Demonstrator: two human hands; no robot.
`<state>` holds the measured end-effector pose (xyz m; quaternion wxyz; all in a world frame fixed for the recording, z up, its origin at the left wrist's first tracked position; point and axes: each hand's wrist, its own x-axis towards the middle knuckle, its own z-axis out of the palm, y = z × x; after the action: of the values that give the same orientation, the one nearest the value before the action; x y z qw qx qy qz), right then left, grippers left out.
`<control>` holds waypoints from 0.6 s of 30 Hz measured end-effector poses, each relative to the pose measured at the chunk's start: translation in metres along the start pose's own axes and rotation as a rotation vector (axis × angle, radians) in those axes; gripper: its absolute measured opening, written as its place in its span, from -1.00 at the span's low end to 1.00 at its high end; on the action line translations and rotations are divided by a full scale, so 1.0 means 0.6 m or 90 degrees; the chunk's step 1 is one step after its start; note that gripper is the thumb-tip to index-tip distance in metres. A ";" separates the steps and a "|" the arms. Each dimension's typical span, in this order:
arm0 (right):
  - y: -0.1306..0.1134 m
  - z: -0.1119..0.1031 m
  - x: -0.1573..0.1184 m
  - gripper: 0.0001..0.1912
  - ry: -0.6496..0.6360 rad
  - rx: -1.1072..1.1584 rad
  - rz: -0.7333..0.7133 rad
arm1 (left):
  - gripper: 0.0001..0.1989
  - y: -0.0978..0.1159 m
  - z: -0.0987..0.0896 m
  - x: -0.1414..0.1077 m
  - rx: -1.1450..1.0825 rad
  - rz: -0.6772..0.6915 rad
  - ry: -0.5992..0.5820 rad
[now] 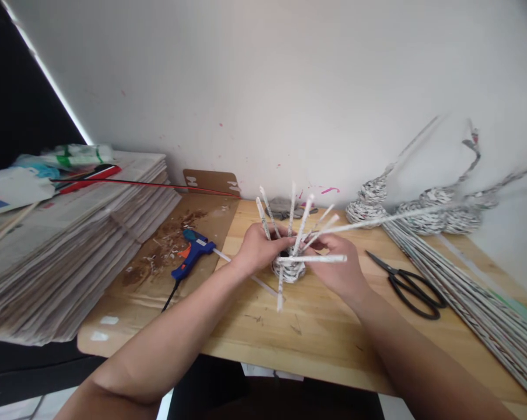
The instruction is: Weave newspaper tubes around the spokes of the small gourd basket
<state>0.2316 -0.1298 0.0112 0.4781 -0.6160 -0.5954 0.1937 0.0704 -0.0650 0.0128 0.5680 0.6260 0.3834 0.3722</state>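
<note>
A small woven newspaper basket (290, 272) sits on the wooden table, its rolled-paper spokes fanning up and outward. My left hand (263, 248) is closed on its left side, thumb laid across the rim. On the right side, my right hand (336, 265) pinches among the spokes, its fingertips partly hidden behind them. One long paper tube (372, 221) runs from near my right fingers out toward the right. A single spoke (280, 294) hangs down at the front, and another points right over my right hand.
Black-handled scissors (414, 289) and a bundle of long paper tubes (460, 297) lie at the right. Several woven gourd-like pieces (366, 207) stand by the wall. A blue glue gun (193, 254) rests on cardboard at left, beside a tall newspaper stack (71, 251).
</note>
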 end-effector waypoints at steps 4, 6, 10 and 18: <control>-0.004 -0.008 0.004 -0.92 0.002 0.047 -0.015 | -0.86 -0.001 0.000 -0.003 0.042 0.037 0.015; 0.000 -0.008 0.009 -0.87 -0.023 0.128 0.020 | -0.88 0.000 0.004 -0.005 0.056 0.047 0.043; 0.008 -0.006 0.019 -0.72 -0.077 0.330 0.140 | -0.87 0.000 0.011 -0.005 0.025 0.069 0.041; 0.008 -0.006 0.016 -0.66 -0.098 0.421 0.200 | -0.91 -0.016 0.011 -0.003 0.035 0.137 0.005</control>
<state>0.2389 -0.1216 0.0122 0.5696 -0.4957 -0.4333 0.4919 0.0748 -0.0687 0.0025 0.5056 0.6778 0.3261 0.4227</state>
